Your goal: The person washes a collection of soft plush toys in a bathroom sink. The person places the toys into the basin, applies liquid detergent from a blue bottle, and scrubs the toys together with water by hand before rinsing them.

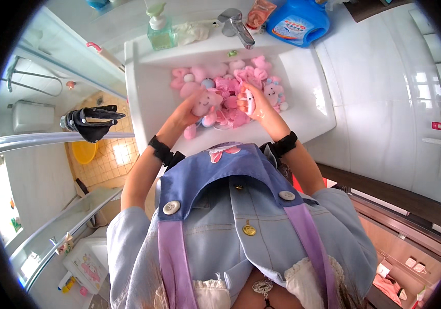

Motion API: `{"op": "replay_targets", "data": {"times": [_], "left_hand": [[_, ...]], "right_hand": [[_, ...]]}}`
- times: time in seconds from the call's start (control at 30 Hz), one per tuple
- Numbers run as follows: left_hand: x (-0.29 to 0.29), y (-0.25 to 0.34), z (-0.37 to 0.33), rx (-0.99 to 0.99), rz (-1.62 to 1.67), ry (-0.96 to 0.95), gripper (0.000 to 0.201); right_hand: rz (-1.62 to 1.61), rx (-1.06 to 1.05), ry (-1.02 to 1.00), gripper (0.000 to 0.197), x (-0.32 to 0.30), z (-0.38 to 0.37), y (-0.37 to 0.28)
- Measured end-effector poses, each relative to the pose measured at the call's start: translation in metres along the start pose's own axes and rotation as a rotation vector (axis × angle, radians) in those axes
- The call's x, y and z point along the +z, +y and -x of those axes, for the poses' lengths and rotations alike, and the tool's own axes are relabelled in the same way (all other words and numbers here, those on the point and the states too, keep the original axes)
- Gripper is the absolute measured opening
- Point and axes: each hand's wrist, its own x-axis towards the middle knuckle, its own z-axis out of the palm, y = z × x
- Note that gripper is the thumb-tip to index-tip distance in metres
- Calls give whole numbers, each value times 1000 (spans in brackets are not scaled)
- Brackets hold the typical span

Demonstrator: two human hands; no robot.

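A heap of pink plush pieces (pixel 225 85) lies in the white sink (pixel 151 103), with pale blue and white bits among them. My left hand (pixel 185 110) is closed round a pink plush cloud with a small smiling face (pixel 207 104), at the heap's left side. Over the right side, my right hand (pixel 262 106) curls its fingers round a small white-and-pink piece with dark dots (pixel 250 102); its kind is not clear. A pale pink plush with a smiling face and blue trim (pixel 273 91) sits just right of that hand.
Behind the basin stand a chrome faucet (pixel 236 28), a green soap pump bottle (pixel 159 33), a crumpled white cloth (pixel 192 33), a pink tube (pixel 259 14) and a big blue detergent jug (pixel 298 23). At left, black straps (pixel 94 121) hang on a rail above a yellow basin (pixel 85 151).
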Motion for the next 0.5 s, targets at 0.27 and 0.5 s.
{"op": "replay_targets", "data": {"times": [0.27, 0.5], "left_hand": [[4, -2, -13, 16, -153, -205, 29], [57, 0, 27, 46, -381, 200, 26]], "right_hand": [[54, 128, -81, 19, -2, 4, -5], [61, 116, -68, 21, -7, 1, 3]]}}
